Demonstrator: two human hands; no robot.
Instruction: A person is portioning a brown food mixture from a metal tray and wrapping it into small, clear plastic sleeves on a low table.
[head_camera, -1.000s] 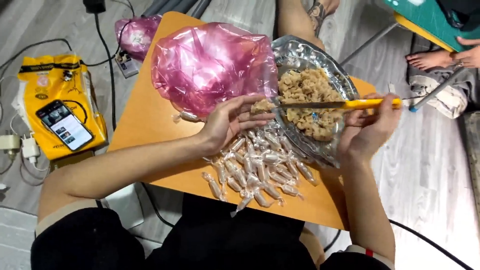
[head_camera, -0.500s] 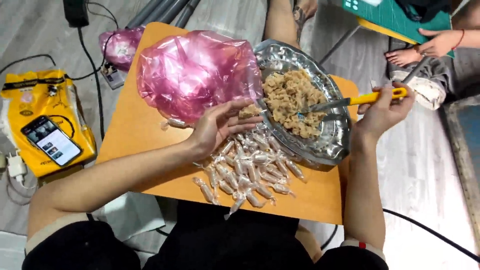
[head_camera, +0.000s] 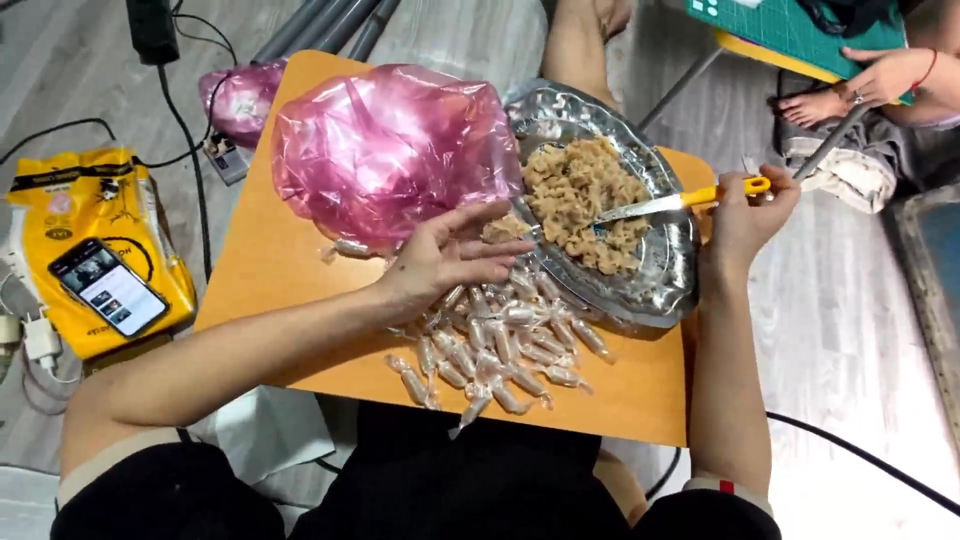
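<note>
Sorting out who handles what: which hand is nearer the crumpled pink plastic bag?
Left. The left hand lies right against the crumpled pink plastic bag; the right hand holds a yellow-handled knife beyond the silver tray.

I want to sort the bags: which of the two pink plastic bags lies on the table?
The large puffed-up pink bag, beside the silver tray. The smaller pink bag lies beyond the table's far edge, on the floor.

A home floor: low orange table (head_camera: 270, 270), cables, another person's bare feet (head_camera: 815, 103)
</note>
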